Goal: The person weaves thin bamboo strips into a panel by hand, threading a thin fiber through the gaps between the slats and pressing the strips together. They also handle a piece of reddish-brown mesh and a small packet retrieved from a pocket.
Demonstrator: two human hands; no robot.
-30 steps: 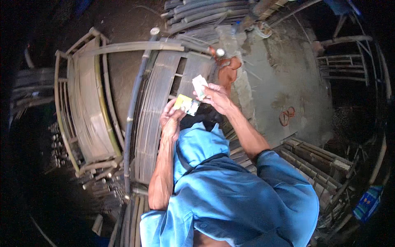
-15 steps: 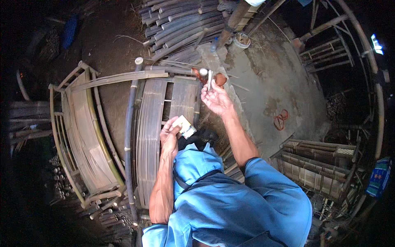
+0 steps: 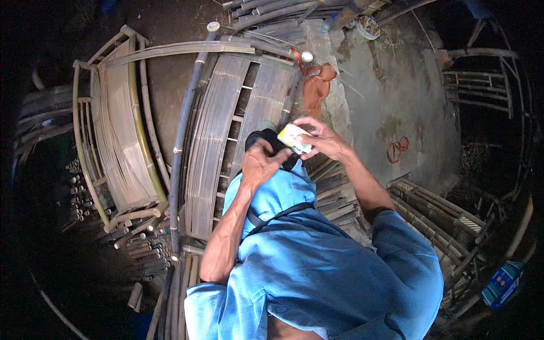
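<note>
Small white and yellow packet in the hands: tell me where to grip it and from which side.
Grip the packet across its flat faces at the bare left end, coming from the left. It looks thin and flat, and the right hand already covers its right end, while the left hand sits just below on a black pouch.

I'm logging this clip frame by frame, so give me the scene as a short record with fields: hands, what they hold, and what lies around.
left hand: on a dark pouch at the chest
right hand: grips a small white and yellow packet
clothing: blue shirt
in front: bamboo slat bench frame
left side: second bamboo frame
beyond: orange cloth on concrete floor
lower right: blue packet
</note>
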